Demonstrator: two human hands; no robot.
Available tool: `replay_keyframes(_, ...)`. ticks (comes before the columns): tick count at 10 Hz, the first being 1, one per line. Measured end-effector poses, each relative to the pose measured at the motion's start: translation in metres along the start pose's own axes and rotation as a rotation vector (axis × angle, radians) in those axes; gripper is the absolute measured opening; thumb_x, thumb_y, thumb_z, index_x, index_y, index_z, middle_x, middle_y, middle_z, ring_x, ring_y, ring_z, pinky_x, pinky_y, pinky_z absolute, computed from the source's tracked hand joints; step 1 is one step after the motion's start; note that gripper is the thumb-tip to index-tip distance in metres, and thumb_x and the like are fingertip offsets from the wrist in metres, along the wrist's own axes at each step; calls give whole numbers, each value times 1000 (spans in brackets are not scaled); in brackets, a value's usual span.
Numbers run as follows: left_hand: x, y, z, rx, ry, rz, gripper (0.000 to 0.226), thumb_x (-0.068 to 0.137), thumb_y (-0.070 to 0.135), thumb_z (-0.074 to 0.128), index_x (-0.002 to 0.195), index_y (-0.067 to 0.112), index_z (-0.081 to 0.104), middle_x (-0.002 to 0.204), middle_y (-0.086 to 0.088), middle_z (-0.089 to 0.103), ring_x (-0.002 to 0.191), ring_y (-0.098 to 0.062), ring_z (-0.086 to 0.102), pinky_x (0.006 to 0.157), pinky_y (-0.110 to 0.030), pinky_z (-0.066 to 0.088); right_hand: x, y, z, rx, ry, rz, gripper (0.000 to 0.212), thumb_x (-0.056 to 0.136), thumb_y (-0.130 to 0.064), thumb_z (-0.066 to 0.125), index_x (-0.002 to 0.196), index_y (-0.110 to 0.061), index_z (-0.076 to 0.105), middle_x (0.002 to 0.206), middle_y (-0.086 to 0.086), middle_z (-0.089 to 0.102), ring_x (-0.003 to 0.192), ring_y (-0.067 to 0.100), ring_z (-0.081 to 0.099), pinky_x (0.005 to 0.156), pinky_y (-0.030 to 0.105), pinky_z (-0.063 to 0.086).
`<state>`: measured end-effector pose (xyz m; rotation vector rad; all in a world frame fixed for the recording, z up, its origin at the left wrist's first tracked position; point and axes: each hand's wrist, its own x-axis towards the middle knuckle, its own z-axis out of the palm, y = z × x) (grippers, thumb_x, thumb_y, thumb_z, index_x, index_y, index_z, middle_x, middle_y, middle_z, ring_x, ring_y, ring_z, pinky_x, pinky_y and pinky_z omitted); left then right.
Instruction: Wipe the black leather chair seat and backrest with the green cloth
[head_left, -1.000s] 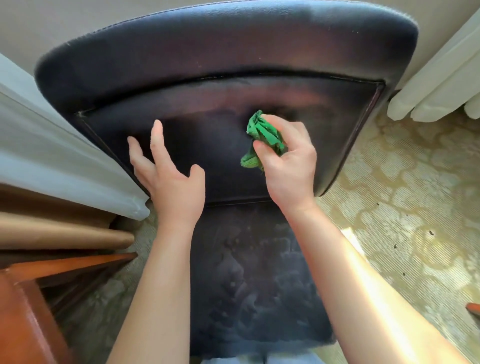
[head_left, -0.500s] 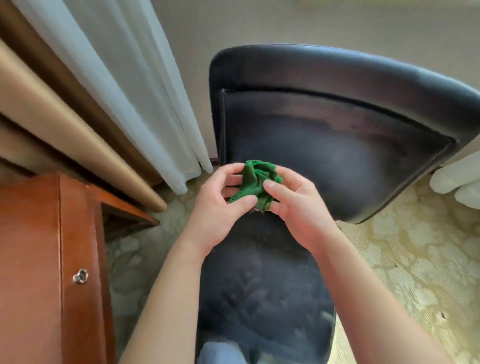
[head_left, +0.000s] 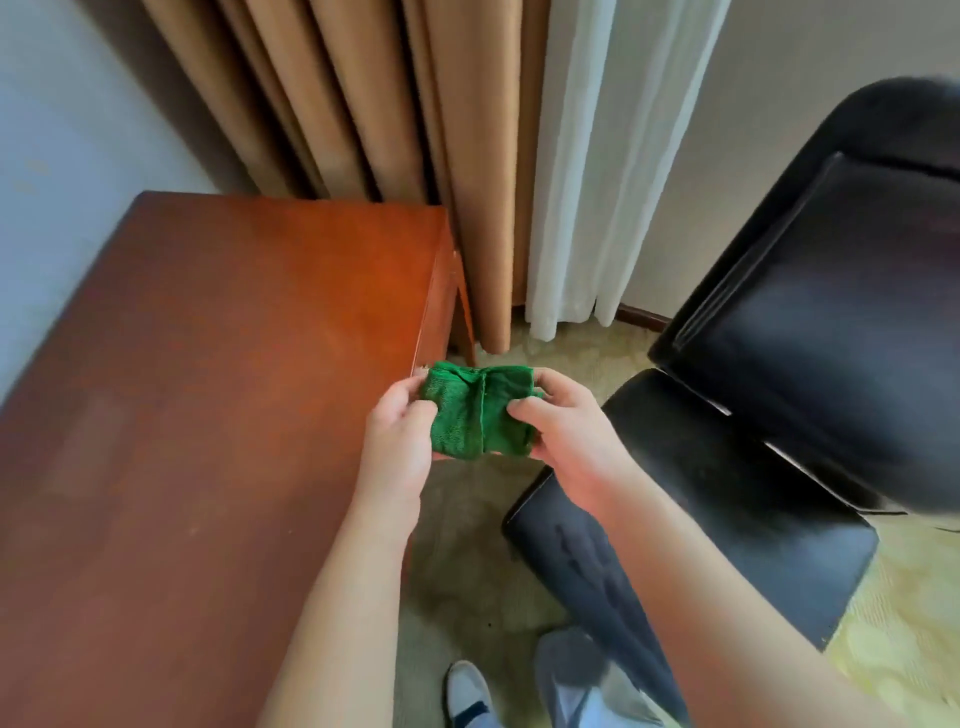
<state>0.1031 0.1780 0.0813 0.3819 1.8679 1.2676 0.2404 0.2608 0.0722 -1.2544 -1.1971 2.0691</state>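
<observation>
A green cloth (head_left: 475, 413), folded into a small pad, is held between both hands in mid-air at the centre of the head view. My left hand (head_left: 397, 434) pinches its left edge and my right hand (head_left: 563, 434) pinches its right edge. The black leather chair stands to the right, its seat (head_left: 727, 525) partly behind my right forearm and its backrest (head_left: 831, 332) rising toward the top right. The cloth is off the chair, above the floor gap beside the desk corner.
A reddish-brown wooden desk (head_left: 218, 415) fills the left. Tan curtains (head_left: 395, 130) and a white sheer curtain (head_left: 597, 171) hang behind. Patterned carpet (head_left: 467, 561) lies between desk and chair. My shoe (head_left: 467, 693) shows at the bottom.
My view has swung left from the chair toward the desk. The cloth went from my right hand alone on the backrest to both hands, and now lies flattened into a folded pad.
</observation>
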Motion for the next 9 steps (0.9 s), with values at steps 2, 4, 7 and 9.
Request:
replay_keyframes(2, -19, -58, -125, 127, 247, 22, 31, 97, 3, 47, 116, 28, 50, 106, 2, 66, 86, -11, 64, 66, -23, 47, -11, 69, 113, -156, -86, 27, 26, 88, 1, 57, 105, -16, 68, 104, 22, 70, 94, 38, 70, 83, 58, 57)
replay_keyframes(4, -16, -120, -194, 330, 325, 40, 28, 94, 0, 45, 95, 26, 55, 91, 8, 61, 71, -15, 51, 64, -32, 41, -11, 131, 170, -333, -84, -16, 28, 87, -2, 66, 109, -20, 68, 90, 4, 71, 81, 18, 73, 63, 27, 59)
replay_keyframes(7, -18, -161, -222, 541, 251, 14, 32, 98, 5, 51, 118, 26, 66, 114, 14, 60, 104, -8, 54, 92, -25, 42, -6, 187, 190, -716, -65, -107, 32, 88, -16, 66, 115, -31, 63, 95, -14, 65, 87, 16, 67, 75, 44, 60)
replay_keyframes(9, -18, -162, -224, 682, 289, 30, 35, 96, 13, 56, 127, 27, 65, 137, 8, 51, 125, -23, 42, 101, -29, 36, -15, 173, 184, -764, -20, -161, 37, 90, -12, 61, 124, -27, 61, 105, -5, 63, 94, 10, 61, 84, 22, 48)
